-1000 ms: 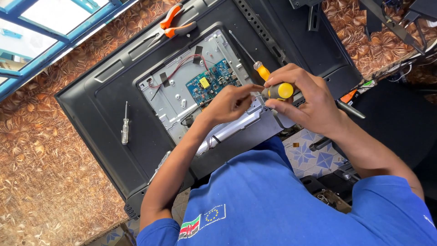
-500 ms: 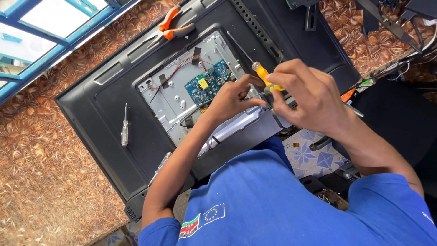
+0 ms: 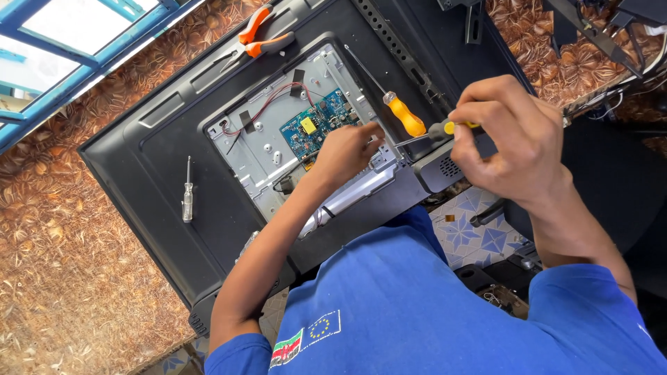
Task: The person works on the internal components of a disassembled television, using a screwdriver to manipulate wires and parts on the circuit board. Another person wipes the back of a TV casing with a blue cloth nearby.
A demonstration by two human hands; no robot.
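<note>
Circuit board (image 3: 318, 128) in television back (image 3: 146, 173), pliers (image 3: 258, 38) behind

blue circuit board (image 3: 318, 127), orange-handled pliers (image 3: 258, 38)

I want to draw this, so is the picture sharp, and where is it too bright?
Head view: sharp on the blue circuit board and the yellow-handled screwdriver lying on the black television back; the blue-framed window at top left is washed out white; even daylight, with only soft shadows.
</note>
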